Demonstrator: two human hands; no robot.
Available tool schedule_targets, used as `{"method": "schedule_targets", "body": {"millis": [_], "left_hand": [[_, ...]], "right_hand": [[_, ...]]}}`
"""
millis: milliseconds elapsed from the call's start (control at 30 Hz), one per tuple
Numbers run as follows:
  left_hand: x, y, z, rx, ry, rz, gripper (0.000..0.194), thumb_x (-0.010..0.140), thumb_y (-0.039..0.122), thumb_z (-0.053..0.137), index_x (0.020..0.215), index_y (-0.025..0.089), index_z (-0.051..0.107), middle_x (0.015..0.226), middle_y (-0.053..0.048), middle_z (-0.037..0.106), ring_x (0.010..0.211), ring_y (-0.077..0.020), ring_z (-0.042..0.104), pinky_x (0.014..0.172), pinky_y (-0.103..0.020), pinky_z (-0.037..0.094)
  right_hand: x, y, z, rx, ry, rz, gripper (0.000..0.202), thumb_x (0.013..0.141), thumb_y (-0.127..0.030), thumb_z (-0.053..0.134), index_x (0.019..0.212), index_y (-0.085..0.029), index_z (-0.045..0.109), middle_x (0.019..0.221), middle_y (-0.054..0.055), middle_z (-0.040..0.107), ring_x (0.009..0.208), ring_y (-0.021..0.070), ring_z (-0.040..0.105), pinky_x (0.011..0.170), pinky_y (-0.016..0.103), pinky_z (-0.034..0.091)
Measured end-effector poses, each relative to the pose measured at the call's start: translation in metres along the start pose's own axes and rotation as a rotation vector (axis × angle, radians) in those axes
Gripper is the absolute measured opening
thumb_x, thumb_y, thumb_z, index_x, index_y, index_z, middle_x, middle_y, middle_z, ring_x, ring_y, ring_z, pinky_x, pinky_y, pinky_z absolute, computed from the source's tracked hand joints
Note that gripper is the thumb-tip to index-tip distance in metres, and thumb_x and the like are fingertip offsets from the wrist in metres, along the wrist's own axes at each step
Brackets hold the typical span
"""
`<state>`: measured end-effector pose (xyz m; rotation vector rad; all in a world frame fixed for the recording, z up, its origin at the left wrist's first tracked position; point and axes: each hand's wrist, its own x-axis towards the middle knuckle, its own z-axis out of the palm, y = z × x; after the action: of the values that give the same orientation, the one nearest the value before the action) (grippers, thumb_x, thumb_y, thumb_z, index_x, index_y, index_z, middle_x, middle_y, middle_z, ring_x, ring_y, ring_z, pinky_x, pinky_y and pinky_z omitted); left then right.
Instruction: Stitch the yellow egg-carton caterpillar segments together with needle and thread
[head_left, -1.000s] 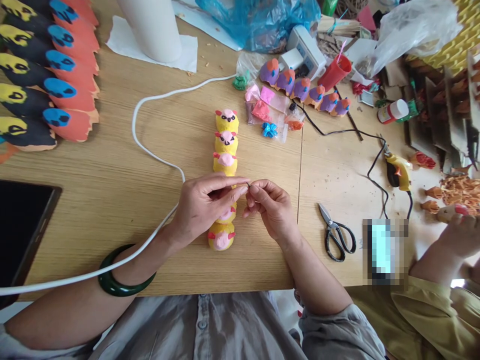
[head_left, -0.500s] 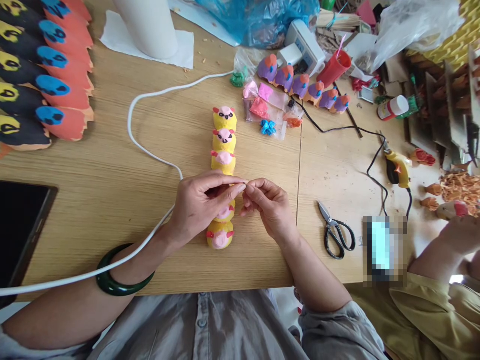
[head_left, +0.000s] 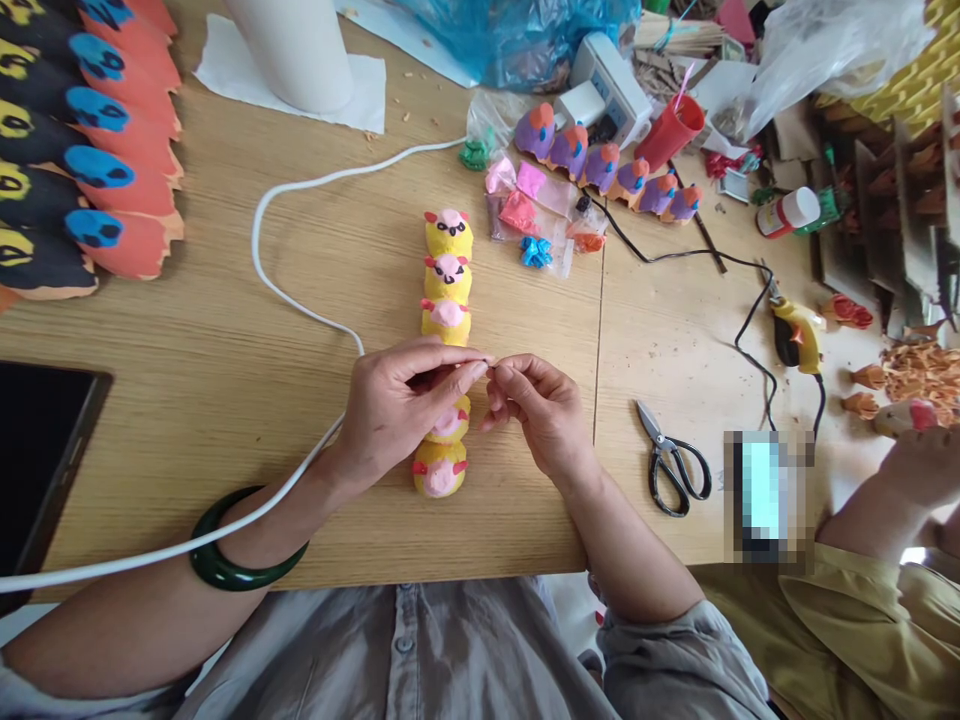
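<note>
Left hand (head_left: 394, 400), right hand (head_left: 544, 412) pinching tiny dark piece (head_left: 490, 364); bottle label (head_left: 773, 217) too small to read.

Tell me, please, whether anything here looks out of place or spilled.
The white cord stands out: it crosses over the left forearm and the dark green bangle, which looks awkward while both hands are busy. Small crumbs also lie scattered near the white cylinder. I see nothing clearly damaged.

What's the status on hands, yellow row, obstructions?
Left hand and right hand pinching a tiny dark piece between them. Yellow-and-pink row below, middle hidden by left hand. White cord across left forearm.
</note>
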<state>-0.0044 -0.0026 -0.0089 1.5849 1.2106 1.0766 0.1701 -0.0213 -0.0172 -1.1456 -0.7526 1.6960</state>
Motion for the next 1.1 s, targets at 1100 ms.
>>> {"method": "schedule_targets", "body": {"millis": [1100], "left_hand": [[-0.0019, 0.0004, -0.0011, 0.054, -0.049, 0.060, 0.011, 0.095, 0.024, 0.072, 0.094, 0.025, 0.083, 0.081, 0.000, 0.078, 0.068, -0.0133, 0.069, 0.060, -0.026, 0.054]], "right_hand": [[-0.0042, -0.0027, 0.0038, -0.147, 0.101, -0.229, 0.021, 0.087, -0.042, 0.084, 0.091, -0.023, 0.078, 0.073, -0.003, 0.069, 0.059, 0.0097, 0.059, 0.060, 0.026, 0.060]]}}
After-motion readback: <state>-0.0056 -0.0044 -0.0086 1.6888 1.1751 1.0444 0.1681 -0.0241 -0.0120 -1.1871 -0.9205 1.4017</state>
